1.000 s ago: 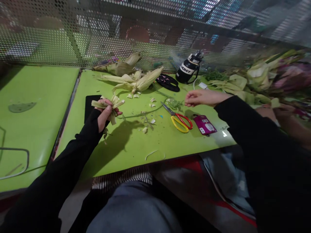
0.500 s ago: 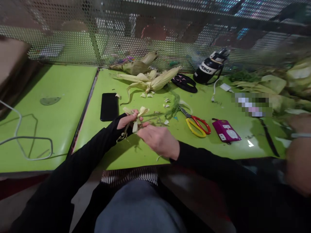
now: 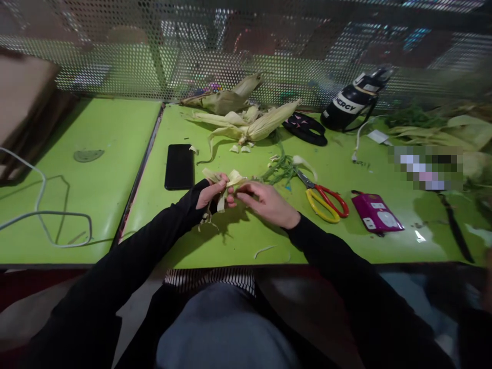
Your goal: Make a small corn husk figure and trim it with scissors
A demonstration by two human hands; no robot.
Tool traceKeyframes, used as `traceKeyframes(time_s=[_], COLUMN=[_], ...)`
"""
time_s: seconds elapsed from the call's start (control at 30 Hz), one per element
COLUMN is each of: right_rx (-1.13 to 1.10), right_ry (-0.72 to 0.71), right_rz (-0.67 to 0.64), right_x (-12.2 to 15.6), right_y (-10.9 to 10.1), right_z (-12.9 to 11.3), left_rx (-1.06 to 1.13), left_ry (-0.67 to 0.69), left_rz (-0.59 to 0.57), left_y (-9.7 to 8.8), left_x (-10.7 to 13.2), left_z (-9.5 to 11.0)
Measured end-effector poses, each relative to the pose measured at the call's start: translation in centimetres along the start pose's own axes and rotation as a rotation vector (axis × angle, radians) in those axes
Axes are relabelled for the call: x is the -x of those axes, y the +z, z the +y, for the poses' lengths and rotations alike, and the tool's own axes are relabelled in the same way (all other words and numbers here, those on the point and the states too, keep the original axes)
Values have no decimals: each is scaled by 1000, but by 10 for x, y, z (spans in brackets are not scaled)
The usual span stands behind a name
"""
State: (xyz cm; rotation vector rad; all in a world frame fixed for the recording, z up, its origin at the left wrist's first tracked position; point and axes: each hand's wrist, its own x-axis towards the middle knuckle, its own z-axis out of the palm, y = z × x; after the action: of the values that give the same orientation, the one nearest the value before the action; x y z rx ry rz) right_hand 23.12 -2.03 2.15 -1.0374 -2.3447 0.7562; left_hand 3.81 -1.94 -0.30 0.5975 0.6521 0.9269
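Note:
My left hand [image 3: 210, 195] is closed around a small bundle of pale corn husk strips [image 3: 235, 178], held just above the green table. Thin stringy ends dangle below that hand. Close on its right, my right hand [image 3: 271, 205] has its fingers bent together at the bundle's edge; whatever is in them is too small to make out. Behind the hands lie a corn cob in its husk [image 3: 272, 122] and a drier husk [image 3: 230, 97]. Green stringy stalks [image 3: 282, 166] spread beyond my right hand, beside scissors [image 3: 323, 200] with one yellow and one red handle.
A black phone [image 3: 179, 167] lies left of the hands. Rightward are a purple pouch-like object [image 3: 376, 212], a black bottle [image 3: 348, 105], a black knife-like strip [image 3: 457, 230] and more husks [image 3: 471, 128]. A perforated metal screen [image 3: 215, 56] borders the back; a grey cable [image 3: 46, 212] crosses the left.
My right hand has drawn slightly back to the right and its fingers have loosened a little. The left hand still holds the husk bundle. The view has shifted leftward; the person at right is mostly out of frame.

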Motion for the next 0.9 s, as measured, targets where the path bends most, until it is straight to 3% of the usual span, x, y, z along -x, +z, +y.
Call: traceKeyframes(time_s=[0.13,0.23,0.37,0.47,0.63,0.77,0.9], right_rx=[152,229,233,127,-299,-430,-472], right_ry=[-77,-75,-84,-22,113,66,92], right_rz=[57,148,160,66,-105,-127,31], right_x=[3,4,-7,-18,-20,-8,-5], right_y=[-14,-23,-29,-32,-32,-20,-4], right_z=[-10,-21,-33,-32,-14,-6,-9], left_rx=[-109,-213,-301,-315,-161,-60,-34], left_ry=[-28,-53,-25,-32,-57,-49,-26], left_rz=[106,91,54,-42,-180,-190,-189], left_y=[4,8,12,14,17,21,20], left_x=[-2,2,9,14,20,23,19], left_z=[0,1,-6,-10,0,7,2])
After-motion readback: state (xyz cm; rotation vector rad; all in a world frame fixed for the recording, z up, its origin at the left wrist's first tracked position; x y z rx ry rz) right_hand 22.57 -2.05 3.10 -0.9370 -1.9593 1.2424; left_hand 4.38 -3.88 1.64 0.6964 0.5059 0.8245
